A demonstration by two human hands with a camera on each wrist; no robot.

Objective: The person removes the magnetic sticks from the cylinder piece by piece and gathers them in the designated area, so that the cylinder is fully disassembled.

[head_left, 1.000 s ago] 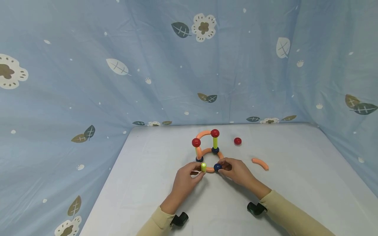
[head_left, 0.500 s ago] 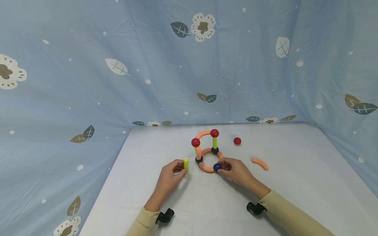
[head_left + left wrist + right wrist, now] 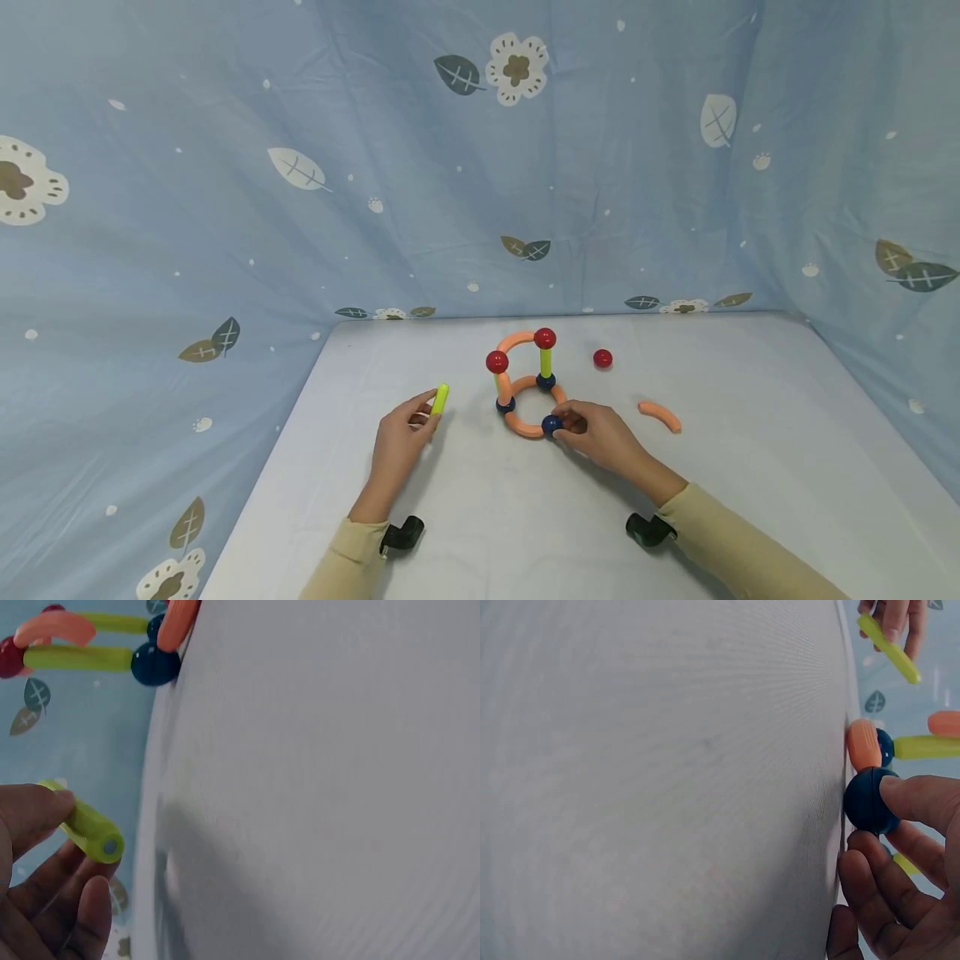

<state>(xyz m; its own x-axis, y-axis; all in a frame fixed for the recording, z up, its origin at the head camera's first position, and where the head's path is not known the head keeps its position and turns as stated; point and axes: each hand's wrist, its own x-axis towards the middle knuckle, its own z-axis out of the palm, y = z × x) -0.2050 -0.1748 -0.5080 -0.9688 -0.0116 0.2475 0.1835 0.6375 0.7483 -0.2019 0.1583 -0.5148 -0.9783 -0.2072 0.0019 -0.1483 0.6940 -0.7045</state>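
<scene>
My left hand (image 3: 405, 433) pinches a yellow-green stick (image 3: 439, 399), tilted, to the left of the built frame; one end with a grey disc faces the left wrist view (image 3: 110, 846). My right hand (image 3: 603, 433) holds a dark blue ball (image 3: 552, 425) at the front of the frame's orange base ring (image 3: 522, 427). In the right wrist view the thumb lies on that ball (image 3: 870, 801). Two yellow-green sticks stand on other blue balls (image 3: 546, 382), topped by red balls (image 3: 497, 362) that a curved orange piece (image 3: 516, 340) joins.
A loose red ball (image 3: 603, 358) lies on the white table (image 3: 750, 467) right of the frame. Nearer and further right lies a loose curved orange piece (image 3: 661, 416). A patterned blue cloth (image 3: 420, 150) hangs behind the table.
My left hand has moved left, away from the frame, with the yellow-green stick, which has gone from upright to tilted. My right hand has stayed at the blue ball.
</scene>
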